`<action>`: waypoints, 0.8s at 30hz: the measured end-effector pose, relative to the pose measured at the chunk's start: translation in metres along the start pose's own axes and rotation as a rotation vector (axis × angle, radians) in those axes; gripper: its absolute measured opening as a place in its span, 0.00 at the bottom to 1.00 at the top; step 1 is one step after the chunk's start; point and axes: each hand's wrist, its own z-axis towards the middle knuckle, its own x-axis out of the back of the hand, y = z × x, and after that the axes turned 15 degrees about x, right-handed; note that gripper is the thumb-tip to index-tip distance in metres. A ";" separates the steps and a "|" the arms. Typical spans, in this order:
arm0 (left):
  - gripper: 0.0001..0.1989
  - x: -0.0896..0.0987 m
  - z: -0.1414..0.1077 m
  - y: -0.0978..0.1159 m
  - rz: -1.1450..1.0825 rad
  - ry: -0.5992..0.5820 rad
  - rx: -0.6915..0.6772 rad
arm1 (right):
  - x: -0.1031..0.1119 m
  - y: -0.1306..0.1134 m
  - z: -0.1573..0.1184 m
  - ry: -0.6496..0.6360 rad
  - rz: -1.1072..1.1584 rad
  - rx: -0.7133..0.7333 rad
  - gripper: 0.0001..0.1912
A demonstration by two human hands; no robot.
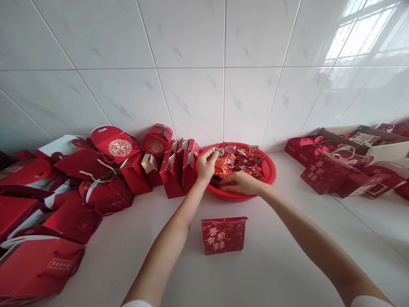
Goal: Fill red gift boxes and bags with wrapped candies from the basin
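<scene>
Left hand [206, 166] at the basket's far-left rim, fingers pinching a wrapped candy [220, 152], right hand [240, 183] half-curled inside the red basket [271, 170], fingertips' hold unclear, red box [223, 236] in front, left-hand boxes [67, 213] cropped by the edge

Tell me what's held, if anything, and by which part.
Can't be told: your left hand and right hand are at the red packets, fingertips partly hidden.
</scene>
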 end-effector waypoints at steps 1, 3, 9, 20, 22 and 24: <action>0.14 0.001 0.000 -0.001 -0.001 0.020 0.013 | 0.000 -0.002 0.002 -0.041 -0.066 -0.030 0.14; 0.14 0.002 0.000 -0.001 -0.018 0.050 0.048 | 0.001 -0.004 0.005 -0.113 -0.249 -0.126 0.14; 0.12 0.001 -0.002 -0.001 -0.068 -0.008 0.083 | 0.008 0.001 0.009 -0.147 -0.530 -0.366 0.16; 0.13 0.001 0.000 -0.003 -0.060 0.023 0.081 | 0.015 0.026 0.001 0.047 -0.490 -0.402 0.13; 0.13 0.001 -0.001 -0.003 -0.054 0.035 0.081 | 0.014 0.024 0.001 0.065 -0.425 -0.349 0.10; 0.13 0.001 -0.001 -0.004 -0.045 0.039 0.084 | 0.012 0.024 0.003 0.066 -0.361 -0.301 0.07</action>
